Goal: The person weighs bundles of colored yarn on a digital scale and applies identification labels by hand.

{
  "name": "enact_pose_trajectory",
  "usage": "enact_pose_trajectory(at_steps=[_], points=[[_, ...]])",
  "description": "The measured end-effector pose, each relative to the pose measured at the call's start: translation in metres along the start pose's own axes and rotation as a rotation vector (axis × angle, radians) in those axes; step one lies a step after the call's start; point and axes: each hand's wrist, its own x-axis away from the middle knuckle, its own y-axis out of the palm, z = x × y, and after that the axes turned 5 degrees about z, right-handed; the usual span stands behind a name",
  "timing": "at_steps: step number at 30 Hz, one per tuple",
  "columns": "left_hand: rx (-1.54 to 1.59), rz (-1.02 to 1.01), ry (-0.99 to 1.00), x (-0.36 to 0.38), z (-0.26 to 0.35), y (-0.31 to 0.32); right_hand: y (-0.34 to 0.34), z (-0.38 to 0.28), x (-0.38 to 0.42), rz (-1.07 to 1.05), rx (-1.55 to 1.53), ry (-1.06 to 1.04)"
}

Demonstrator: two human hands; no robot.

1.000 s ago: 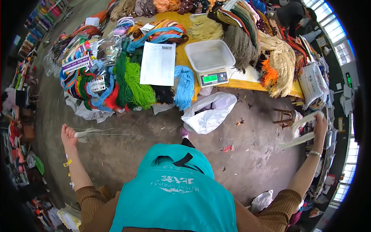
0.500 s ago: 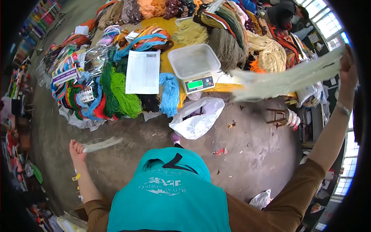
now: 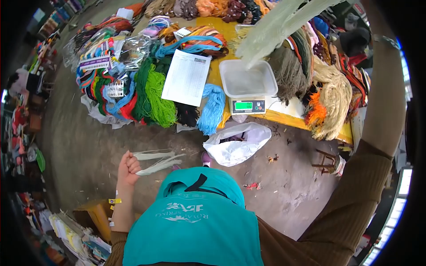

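My left hand is closed around a small bundle of pale thread at the lower left, its loose ends trailing to the right. My right arm reaches up at the right, and its hand is not clearly visible at the dark upper edge. A long pale skein hangs from the upper right, its lower end over the clear plastic tub. That tub rests on a scale with a lit green display. Left of the tub lies a printed sheet, with light blue yarn beside it.
Coloured yarn bundles cover the table's left part, and cream yarn hangs over its right edge. A white sack stands on the floor by the table. A small wooden stool is at the right.
The long pale skein has swung up and left over the tub as my right arm rose. My left hand has shifted right and slightly up with its thread. The view has turned somewhat.
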Motion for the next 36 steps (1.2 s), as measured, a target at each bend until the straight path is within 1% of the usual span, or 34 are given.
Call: enact_pose_trajectory(at_steps=[4, 5, 7, 8, 9, 10, 11, 12, 13, 14, 15, 16, 18, 20, 21, 22, 24, 25, 26, 28, 30, 32, 36], points=[[0.031, 0.039, 0.009, 0.014, -0.019, 0.005, 0.026, 0.065, 0.02, -0.01, 0.09, -0.046], [0.058, 0.047, 0.013, 0.017, -0.022, 0.004, 0.021, 0.093, 0.023, -0.029, 0.095, 0.034], [0.083, 0.092, 0.047, 0.024, -0.028, 0.004, -0.031, 0.2, 0.0, -0.394, 0.1, 0.153], [0.095, 0.137, 0.07, 0.027, -0.03, 0.002, -0.022, 0.204, 0.047, -0.455, 0.465, 0.097], [0.104, 0.145, 0.078, 0.03, -0.033, -0.001, -0.012, 0.219, 0.086, -0.453, 0.593, 0.207], [0.123, 0.141, 0.072, 0.031, -0.035, -0.004, -0.011, 0.233, 0.115, -0.524, 0.924, 0.277], [0.141, 0.136, 0.066, 0.032, -0.036, -0.006, -0.036, 0.298, 0.127, -0.74, 0.927, 0.234], [0.146, 0.143, 0.073, 0.033, -0.038, -0.006, -0.039, 0.318, 0.16, -0.797, 1.321, 0.07], [0.138, 0.156, 0.078, 0.033, -0.04, -0.006, -0.041, 0.333, 0.189, -0.874, 1.425, 0.14], [0.128, 0.169, 0.081, 0.033, -0.042, -0.005, -0.061, 0.368, 0.218, -0.863, 1.465, -0.019], [0.13, 0.173, 0.082, 0.032, -0.043, -0.004, -0.072, 0.391, 0.245, -0.85, 1.55, -0.05], [0.133, 0.179, 0.077, 0.031, -0.045, -0.003, -0.077, 0.393, 0.27, -0.809, 1.524, -0.076], [0.136, 0.196, 0.069, 0.031, -0.047, -0.001, -0.085, 0.397, 0.306, -0.797, 1.491, -0.054], [0.108, 0.193, 0.085, 0.028, -0.049, 0.003, -0.095, 0.382, 0.334, -0.703, 1.426, -0.207], [0.108, 0.198, 0.081, 0.026, -0.049, 0.003, -0.096, 0.367, 0.341, -0.761, 1.434, -0.122], [0.112, 0.203, 0.084, 0.024, -0.05, 0.002, -0.1, 0.363, 0.351, -0.764, 1.439, -0.111], [0.111, 0.209, 0.075, 0.017, -0.051, 0.003, -0.112, 0.359, 0.368, -0.627, 1.365, -0.168], [0.09, 0.206, 0.069, 0.014, -0.052, 0.004, -0.117, 0.36, 0.375, -0.643, 1.36, -0.105], [0.068, 0.204, 0.064, 0.012, -0.052, 0.006, -0.122, 0.361, 0.379, -0.644, 1.364, -0.1], [0.081, 0.202, 0.052, 0.009, -0.053, 0.013, -0.126, 0.359, 0.386, -0.543, 1.309, -0.063], [0.094, 0.203, 0.036, 0.005, -0.053, 0.018, -0.132, 0.354, 0.386, -0.467, 1.262, -0.083], [0.092, 0.156, 0.027, 0.002, -0.054, 0.019, -0.137, 0.343, 0.386, -0.419, 1.248, -0.088], [0.084, 0.165, 0.027, 0.002, -0.063, 0.043, -0.149, 0.335, 0.386, -0.425, 1.251, -0.101]])
